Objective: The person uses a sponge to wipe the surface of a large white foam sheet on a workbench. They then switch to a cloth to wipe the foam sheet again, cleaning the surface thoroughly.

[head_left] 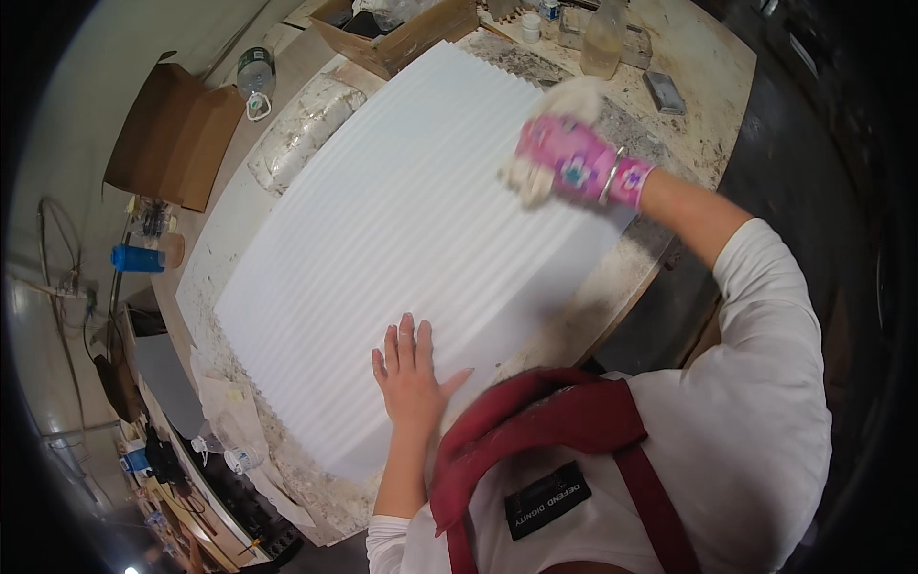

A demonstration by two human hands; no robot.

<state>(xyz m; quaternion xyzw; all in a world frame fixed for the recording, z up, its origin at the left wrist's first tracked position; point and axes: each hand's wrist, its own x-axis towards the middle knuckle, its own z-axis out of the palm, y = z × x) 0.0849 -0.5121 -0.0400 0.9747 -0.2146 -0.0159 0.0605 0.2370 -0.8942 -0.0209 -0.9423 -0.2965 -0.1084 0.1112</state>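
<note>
A large white panel with parallel ridges [382, 210] lies on the worktable in front of me. My left hand [413, 368] is bare and rests flat on its near edge, fingers spread. Toward the far right end, my right hand [571, 161] wears a pink flowered glove with a band at the wrist. It is closed on a whitish cloth [529, 182], which bulges out on both sides of the fingers and touches the ridged surface. The glove and cloth are slightly blurred, and the fingertips are hidden in the cloth.
Beyond the panel stand an open cardboard box [397, 43], a bottle of yellowish liquid [602, 43] and a grey block [664, 93]. A plastic-wrapped bundle [311, 129] lies along the left side, near a brown cardboard piece [172, 134], a clear bottle [255, 72] and a blue cup [137, 258].
</note>
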